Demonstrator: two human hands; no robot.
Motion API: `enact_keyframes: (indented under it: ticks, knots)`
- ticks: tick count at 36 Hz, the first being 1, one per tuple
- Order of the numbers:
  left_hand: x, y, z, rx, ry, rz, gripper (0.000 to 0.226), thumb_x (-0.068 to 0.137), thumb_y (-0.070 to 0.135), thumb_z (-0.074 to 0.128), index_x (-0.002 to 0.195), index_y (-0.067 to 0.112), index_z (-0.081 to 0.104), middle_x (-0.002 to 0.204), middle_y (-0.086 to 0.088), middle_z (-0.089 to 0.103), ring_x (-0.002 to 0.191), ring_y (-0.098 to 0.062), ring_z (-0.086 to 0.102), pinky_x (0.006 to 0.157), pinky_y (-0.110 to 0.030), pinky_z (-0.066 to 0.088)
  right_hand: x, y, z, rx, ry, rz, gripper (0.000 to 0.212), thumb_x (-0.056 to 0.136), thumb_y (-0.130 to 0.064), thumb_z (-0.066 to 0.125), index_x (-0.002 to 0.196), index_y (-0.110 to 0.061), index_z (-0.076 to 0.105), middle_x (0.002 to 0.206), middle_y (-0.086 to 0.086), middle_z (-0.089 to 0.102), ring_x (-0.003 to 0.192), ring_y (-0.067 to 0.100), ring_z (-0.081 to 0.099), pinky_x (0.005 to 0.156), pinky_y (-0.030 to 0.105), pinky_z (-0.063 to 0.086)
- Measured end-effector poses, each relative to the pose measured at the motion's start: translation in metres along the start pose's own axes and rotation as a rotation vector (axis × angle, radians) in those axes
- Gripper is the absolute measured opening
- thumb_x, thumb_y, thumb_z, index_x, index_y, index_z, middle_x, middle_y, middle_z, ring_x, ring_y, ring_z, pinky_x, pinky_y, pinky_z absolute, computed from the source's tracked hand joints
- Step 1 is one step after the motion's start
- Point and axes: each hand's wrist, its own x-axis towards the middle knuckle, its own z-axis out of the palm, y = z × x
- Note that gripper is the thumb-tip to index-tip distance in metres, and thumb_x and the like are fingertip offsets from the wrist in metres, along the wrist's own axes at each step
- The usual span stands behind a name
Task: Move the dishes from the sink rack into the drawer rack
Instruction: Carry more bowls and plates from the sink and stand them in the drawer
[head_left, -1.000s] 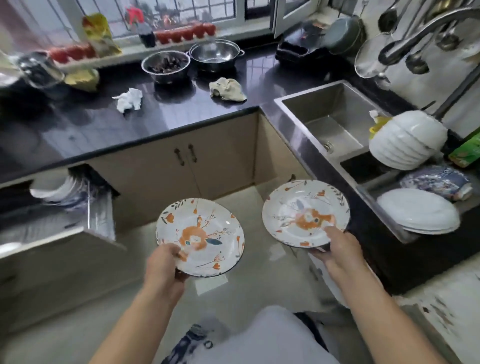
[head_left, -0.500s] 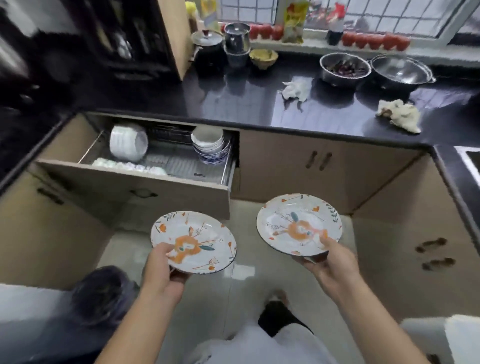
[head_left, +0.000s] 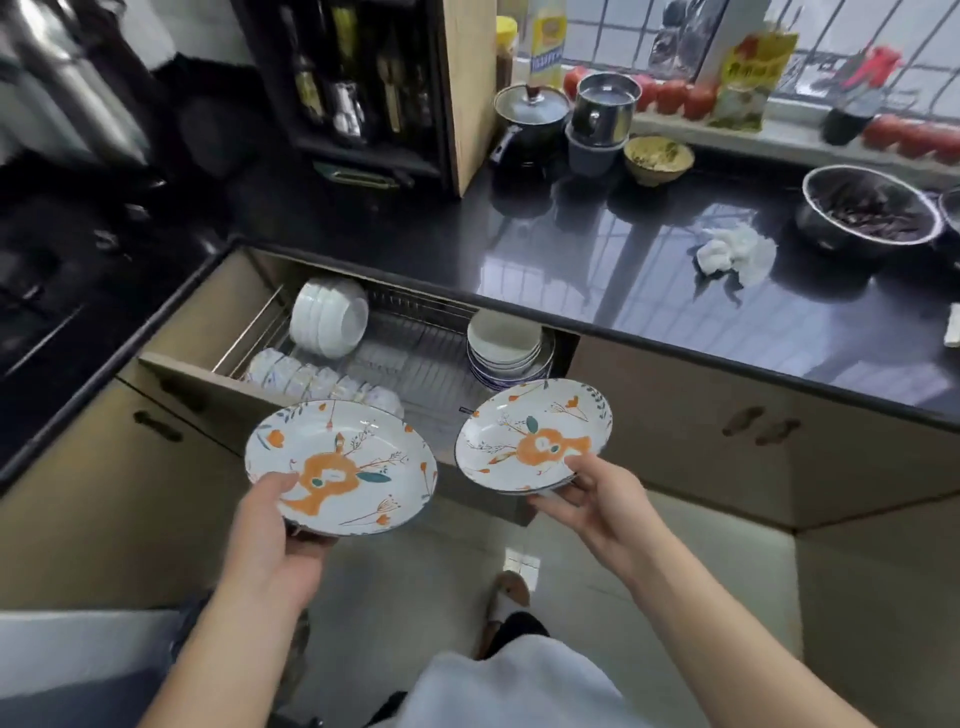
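Ahead of both hands, open drawer rack (head_left: 415, 358) of thin wire, jutting past the glossy black counter (head_left: 649, 270) edge, bare grid free in its middle between the white bowls (head_left: 327, 317) leaning at far left and stacked bowls (head_left: 506, 345) at far right. Held level over the drawer's front lip (apart, rims not touching): left plate (head_left: 358, 467), round, glazed, orange-flowered, pinched by left hand (head_left: 270, 530); right plate (head_left: 530, 436) gripped by right hand (head_left: 597, 499), thumb on top.
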Motion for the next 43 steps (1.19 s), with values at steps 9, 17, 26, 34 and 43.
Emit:
enact_keyframes:
  ticks: [9, 17, 26, 34, 43]
  knots:
    - [0.068, 0.066, -0.011, -0.075, 0.076, 0.008, 0.021, 0.097, 0.013, 0.053, 0.112, 0.023, 0.065, 0.124, -0.009, 0.07, 0.119, -0.034, 0.064, 0.106, -0.053, 0.048, 0.063, -0.025, 0.086, -0.075, 0.004, 0.071, 0.023, 0.1, -0.008, 0.057, 0.122, -0.001, 0.062, 0.107, 0.015, 0.077, 0.111, 0.032, 0.07, 0.09, 0.05, 0.06]
    - [0.151, 0.123, 0.004, 0.004, 0.039, -0.036, 0.024, 0.099, 0.015, 0.053, 0.118, 0.024, 0.064, 0.121, -0.009, 0.071, 0.117, -0.034, 0.065, 0.105, -0.054, 0.05, 0.094, -0.005, 0.149, 0.02, 0.096, 0.08, 0.023, 0.099, -0.006, 0.059, 0.121, 0.0, 0.062, 0.108, 0.017, 0.076, 0.11, 0.033, 0.07, 0.091, 0.049, 0.059]
    - [0.272, 0.203, 0.008, 0.209, -0.021, 0.011, 0.033, 0.098, 0.015, 0.05, 0.126, 0.023, 0.066, 0.121, -0.004, 0.074, 0.11, -0.027, 0.069, 0.094, -0.048, 0.056, 0.139, 0.023, 0.239, 0.074, 0.185, 0.031, 0.023, 0.099, -0.012, 0.061, 0.118, -0.001, 0.066, 0.111, 0.017, 0.076, 0.115, 0.034, 0.067, 0.09, 0.048, 0.058]
    - [0.358, 0.213, 0.01, 0.233, 0.034, 0.013, 0.025, 0.098, 0.019, 0.05, 0.108, 0.03, 0.069, 0.119, 0.001, 0.075, 0.11, -0.025, 0.069, 0.1, -0.047, 0.053, 0.223, 0.048, 0.297, 0.11, 0.19, 0.078, 0.03, 0.1, -0.017, 0.061, 0.126, -0.001, 0.063, 0.117, 0.015, 0.074, 0.116, 0.033, 0.068, 0.097, 0.05, 0.056]
    - [0.448, 0.18, 0.025, 0.133, 0.049, 0.101, 0.018, 0.1, 0.025, 0.052, 0.102, 0.028, 0.07, 0.108, 0.006, 0.078, 0.106, -0.018, 0.071, 0.101, -0.043, 0.054, 0.332, 0.071, 0.339, -0.098, 0.155, -0.008, 0.019, 0.102, -0.017, 0.059, 0.119, -0.011, 0.064, 0.108, 0.006, 0.078, 0.108, 0.022, 0.071, 0.096, 0.046, 0.057]
